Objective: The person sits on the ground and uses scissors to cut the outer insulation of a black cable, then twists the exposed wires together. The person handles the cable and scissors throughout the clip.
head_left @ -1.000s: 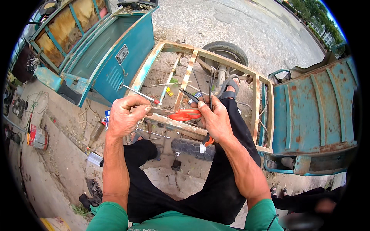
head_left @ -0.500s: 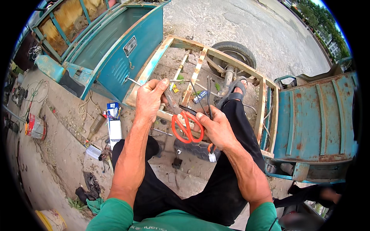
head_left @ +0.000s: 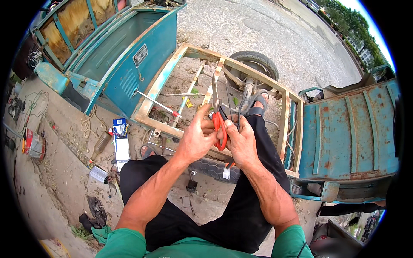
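Observation:
Red-handled scissors (head_left: 218, 131) stand between my hands, with their metal blades pointing away from me. The fingers of my left hand (head_left: 198, 139) are closed around the near side of the red handles. Beside it, my right hand (head_left: 243, 144) pinches thin black cables (head_left: 241, 112), whose loose ends rise above its fingers. My right fingertips lie close against the handles; whether they also grip them I cannot tell. Below my hands a black tyre (head_left: 211, 170) lies on the ground between my legs.
A rusty metal frame (head_left: 165, 77) with a wheel (head_left: 254, 64) lies ahead of me. Teal vehicle panels (head_left: 150, 60) stand at left, and a ribbed teal panel (head_left: 348, 133) at right. Boxes (head_left: 122, 146), a rusty cylinder (head_left: 102, 144) and a paint bucket (head_left: 34, 144) sit on the left ground.
My left hand has shifted from the blades to the red handles and moved right, toward my right hand. The scissors have swung so their blades point farther upward. My right hand still grips the cables.

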A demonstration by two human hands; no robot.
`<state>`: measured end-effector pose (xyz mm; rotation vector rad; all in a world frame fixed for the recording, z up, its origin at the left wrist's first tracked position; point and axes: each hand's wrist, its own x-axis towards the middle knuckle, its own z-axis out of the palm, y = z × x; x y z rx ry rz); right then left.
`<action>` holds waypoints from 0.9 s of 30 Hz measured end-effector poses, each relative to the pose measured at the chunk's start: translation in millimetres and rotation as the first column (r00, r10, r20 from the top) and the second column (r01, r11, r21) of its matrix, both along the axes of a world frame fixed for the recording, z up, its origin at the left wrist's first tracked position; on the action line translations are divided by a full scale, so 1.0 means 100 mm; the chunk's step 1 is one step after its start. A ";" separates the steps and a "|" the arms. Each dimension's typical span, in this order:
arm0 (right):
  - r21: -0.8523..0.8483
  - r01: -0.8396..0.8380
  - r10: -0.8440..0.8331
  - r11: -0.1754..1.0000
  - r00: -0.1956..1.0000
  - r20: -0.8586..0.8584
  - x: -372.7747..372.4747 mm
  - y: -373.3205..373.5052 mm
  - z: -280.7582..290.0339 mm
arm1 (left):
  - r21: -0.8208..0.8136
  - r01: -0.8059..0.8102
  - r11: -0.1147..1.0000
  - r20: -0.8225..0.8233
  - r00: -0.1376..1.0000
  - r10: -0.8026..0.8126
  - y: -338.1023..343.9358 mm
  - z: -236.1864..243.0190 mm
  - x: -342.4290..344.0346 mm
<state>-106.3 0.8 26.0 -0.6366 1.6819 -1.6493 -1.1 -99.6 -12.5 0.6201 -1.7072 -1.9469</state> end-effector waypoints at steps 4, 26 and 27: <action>0.039 -0.030 0.029 0.999 0.999 0.032 -0.03 0.03 0.11 | 0.341 0.076 0.937 -0.170 0.985 -0.018 0.00 -0.11 -0.02; -0.002 -0.081 0.080 0.997 0.980 0.183 -0.35 0.14 0.17 | 0.103 0.477 0.873 0.038 0.875 -0.483 0.07 -0.15 0.65; 0.010 -0.091 0.087 0.996 0.978 0.187 -0.34 0.13 0.19 | 0.090 0.484 0.871 0.050 0.871 -0.489 0.06 -0.14 0.66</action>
